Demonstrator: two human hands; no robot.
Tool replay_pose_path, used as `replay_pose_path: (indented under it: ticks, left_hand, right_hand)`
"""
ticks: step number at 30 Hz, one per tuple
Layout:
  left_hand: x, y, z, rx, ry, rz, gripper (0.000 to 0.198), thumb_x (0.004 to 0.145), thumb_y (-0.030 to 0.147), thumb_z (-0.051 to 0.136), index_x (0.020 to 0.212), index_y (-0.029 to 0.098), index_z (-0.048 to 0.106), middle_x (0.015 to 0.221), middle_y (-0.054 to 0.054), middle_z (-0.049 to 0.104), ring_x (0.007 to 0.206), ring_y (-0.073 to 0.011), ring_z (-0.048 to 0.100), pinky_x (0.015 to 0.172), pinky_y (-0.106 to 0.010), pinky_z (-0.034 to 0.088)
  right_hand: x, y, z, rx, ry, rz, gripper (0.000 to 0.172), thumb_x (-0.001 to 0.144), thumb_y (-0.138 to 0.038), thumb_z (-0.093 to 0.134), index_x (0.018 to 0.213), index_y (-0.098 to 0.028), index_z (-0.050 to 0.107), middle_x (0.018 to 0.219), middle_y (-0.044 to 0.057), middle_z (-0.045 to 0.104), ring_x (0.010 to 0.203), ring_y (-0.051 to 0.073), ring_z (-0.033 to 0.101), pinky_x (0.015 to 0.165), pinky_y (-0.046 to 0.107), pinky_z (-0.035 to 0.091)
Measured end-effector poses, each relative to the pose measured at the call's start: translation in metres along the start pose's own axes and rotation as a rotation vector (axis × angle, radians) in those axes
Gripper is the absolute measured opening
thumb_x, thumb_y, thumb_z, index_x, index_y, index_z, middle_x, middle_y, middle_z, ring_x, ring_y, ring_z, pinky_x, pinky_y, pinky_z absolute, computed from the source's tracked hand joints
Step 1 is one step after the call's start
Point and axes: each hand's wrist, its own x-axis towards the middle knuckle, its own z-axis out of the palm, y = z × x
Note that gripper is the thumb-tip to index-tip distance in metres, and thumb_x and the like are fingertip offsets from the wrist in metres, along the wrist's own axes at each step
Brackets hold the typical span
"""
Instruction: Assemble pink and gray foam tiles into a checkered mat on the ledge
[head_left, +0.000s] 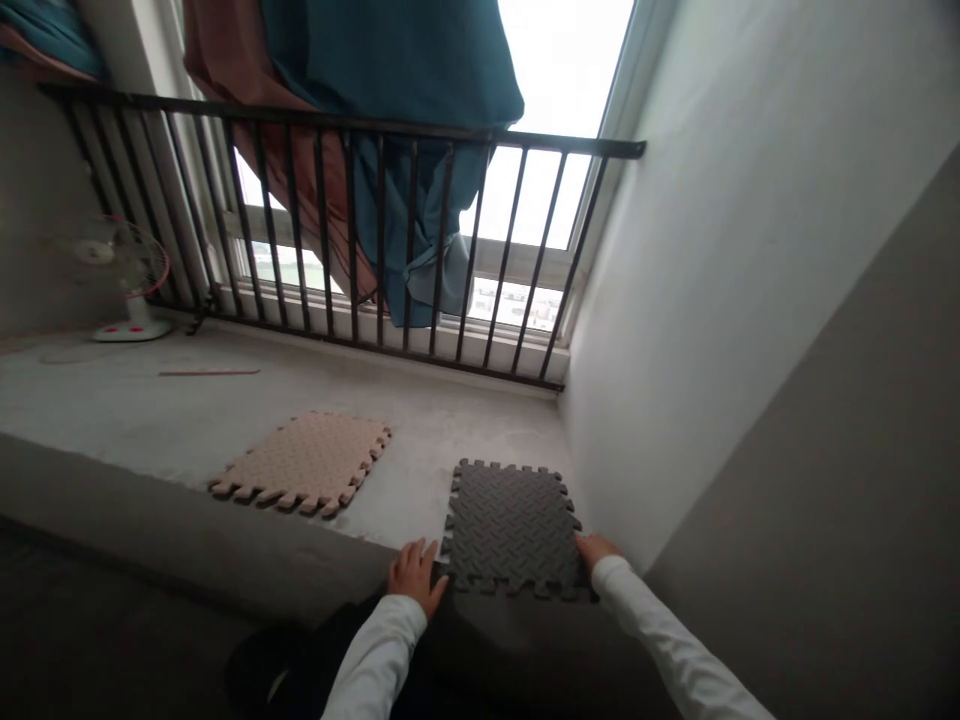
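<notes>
A dark grey foam floor tile [512, 530] with a tread pattern and interlocking edges lies at the front edge of a raised concrete ledge [142, 410]. My left hand [415, 576] stands at the tile's left edge with its fingers apart, touching or almost touching it. My right hand [598, 550] lies at the tile's lower right corner, its fingers partly hidden. To the left, a beige foam tile [304, 462] of the same interlocking shape lies flat on the concrete, apart from both hands.
A dark metal railing [345, 125] crosses a bright window at the back, with teal and rust-coloured cloth [397, 70] hanging behind it. A white electric fan [127, 275] and a thin stick [208, 372] are at the left. A pale wall [720, 280] closes the right side.
</notes>
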Motion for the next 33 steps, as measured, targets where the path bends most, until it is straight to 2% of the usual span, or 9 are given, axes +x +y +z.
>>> replay_pose_path:
  ticks: [5,9,15,20,28,31,33]
  left_hand:
    - [0.000,0.023,0.015,-0.010,-0.081,0.130,0.047,0.065,0.031,0.055,0.112,0.029,0.050,0.123,-0.005,0.046,0.117,-0.0235,0.032,0.097,-0.040,0.019]
    - [0.006,0.026,0.029,-0.038,-0.016,0.140,0.039,0.067,0.028,0.054,0.106,0.032,0.054,0.121,-0.003,0.048,0.115,-0.0226,0.035,0.096,-0.039,0.022]
    - [0.011,0.029,0.038,-0.063,0.079,0.160,0.035,0.068,0.024,0.053,0.102,0.032,0.057,0.118,-0.001,0.051,0.112,-0.0211,0.038,0.092,-0.037,0.028]
    - [0.015,0.031,0.037,-0.070,0.064,0.162,0.037,0.070,0.021,0.049,0.105,0.032,0.054,0.121,0.001,0.049,0.112,-0.0199,0.038,0.091,-0.036,0.030]
    - [0.018,0.036,0.031,-0.100,-0.044,0.163,0.043,0.071,0.019,0.044,0.113,0.030,0.048,0.127,0.002,0.043,0.116,-0.0204,0.033,0.095,-0.037,0.026]
    - [0.027,0.031,0.020,-0.113,-0.041,0.156,0.043,0.075,0.020,0.038,0.116,0.028,0.045,0.124,0.002,0.046,0.116,-0.0178,0.033,0.097,-0.035,0.024]
    - [0.042,0.017,0.007,-0.069,-0.027,0.103,0.043,0.077,0.019,0.032,0.118,0.026,0.044,0.121,0.002,0.049,0.115,-0.0164,0.035,0.098,-0.033,0.022]
  right_hand:
    - [-0.008,0.004,0.012,-0.069,-0.041,0.056,0.034,0.071,-0.007,0.041,0.099,-0.015,0.058,0.103,0.013,0.059,0.097,0.022,0.053,0.079,0.032,0.042]
    - [-0.008,0.006,0.013,-0.091,-0.036,0.079,0.040,0.077,-0.005,0.028,0.099,-0.017,0.059,0.102,0.011,0.060,0.097,0.019,0.053,0.078,0.031,0.042]
    - [-0.008,0.003,0.018,-0.088,-0.024,0.002,0.037,0.073,-0.005,0.034,0.103,-0.013,0.055,0.102,0.013,0.059,0.098,0.021,0.051,0.081,0.031,0.039]
    - [-0.008,-0.002,0.028,-0.071,-0.017,-0.018,0.037,0.068,-0.011,0.047,0.105,-0.011,0.053,0.107,0.013,0.055,0.100,0.024,0.048,0.083,0.032,0.038]
    - [0.002,-0.002,0.041,-0.019,-0.049,0.015,0.062,0.067,-0.021,0.053,0.125,-0.012,0.034,0.130,0.018,0.033,0.115,0.026,0.036,0.094,0.032,0.030]
    - [0.020,0.003,0.040,-0.009,-0.066,0.017,0.067,0.065,-0.025,0.057,0.126,-0.014,0.032,0.132,0.017,0.029,0.118,0.025,0.033,0.096,0.033,0.028]
    - [0.035,0.008,0.037,-0.001,-0.088,0.008,0.074,0.061,-0.028,0.062,0.127,-0.016,0.031,0.133,0.016,0.028,0.119,0.024,0.031,0.097,0.033,0.027]
